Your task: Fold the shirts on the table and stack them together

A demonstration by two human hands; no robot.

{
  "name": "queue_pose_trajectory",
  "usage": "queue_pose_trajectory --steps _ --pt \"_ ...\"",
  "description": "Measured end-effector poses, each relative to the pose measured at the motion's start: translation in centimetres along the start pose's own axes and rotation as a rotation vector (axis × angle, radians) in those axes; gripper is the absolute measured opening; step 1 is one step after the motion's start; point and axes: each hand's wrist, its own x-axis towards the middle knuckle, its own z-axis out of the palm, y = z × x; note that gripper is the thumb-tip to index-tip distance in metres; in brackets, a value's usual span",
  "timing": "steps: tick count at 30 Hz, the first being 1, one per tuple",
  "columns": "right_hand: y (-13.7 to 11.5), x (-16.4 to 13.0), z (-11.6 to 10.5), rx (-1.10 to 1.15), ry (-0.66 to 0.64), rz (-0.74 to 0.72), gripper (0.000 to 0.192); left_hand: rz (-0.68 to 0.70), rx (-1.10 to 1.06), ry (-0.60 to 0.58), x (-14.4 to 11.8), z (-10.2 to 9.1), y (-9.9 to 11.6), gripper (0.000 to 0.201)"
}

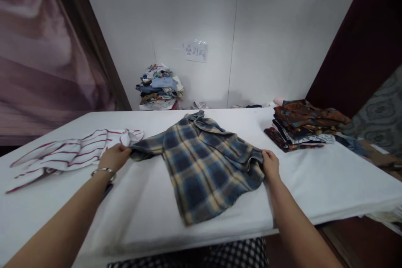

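A plaid shirt (201, 163) in dark blue, grey and tan lies spread over the white-covered table in front of me, its collar toward the wall and its hem toward me. The end of its left-side sleeve is pinched in my left hand (115, 157). At the other side, my right hand (270, 164) grips the right-side sleeve near its cuff. Both arms are held apart, so the left-side sleeve is stretched outward; the right-side one hangs in loose folds along the body. Just beyond my left hand lies a white shirt with red stripes (81, 150), crumpled.
A stack of folded dark and patterned clothes (307, 121) sits at the table's right. Behind the far edge rises a tall clothes pile (160, 88). A handwritten paper sign (195, 52) hangs on the wall. The white tablecloth (141, 213) reaches the near edge.
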Motion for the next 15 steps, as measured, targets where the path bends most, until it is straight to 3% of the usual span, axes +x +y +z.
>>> queue_pose_trajectory --steps 3,6,9,11,13,15 --pt "-0.1 -0.1 -0.3 -0.099 -0.036 -0.036 0.042 0.129 -0.074 0.048 -2.4 2.4 2.5 0.027" --pt "-0.7 0.0 -1.1 -0.299 -0.074 -0.102 0.044 0.406 -0.153 0.008 -5.6 4.9 5.6 0.032" --pt "-2.3 0.0 -1.8 -0.574 -0.085 -0.306 0.039 0.639 -0.182 -0.102 -8.9 7.8 7.7 0.032" --pt "-3.7 -0.2 -1.5 -0.664 -0.119 -0.483 0.036 0.724 -0.147 -0.153 -10.7 9.7 8.4 0.034" --pt "-5.2 -1.0 -0.3 -0.674 -0.256 -0.575 0.034 0.755 -0.085 -0.169 -11.9 11.3 8.8 0.036" --pt "-6.3 -2.2 1.6 -0.682 -0.475 -0.576 0.035 0.756 -0.043 -0.15 -12.7 12.3 9.0 0.037"
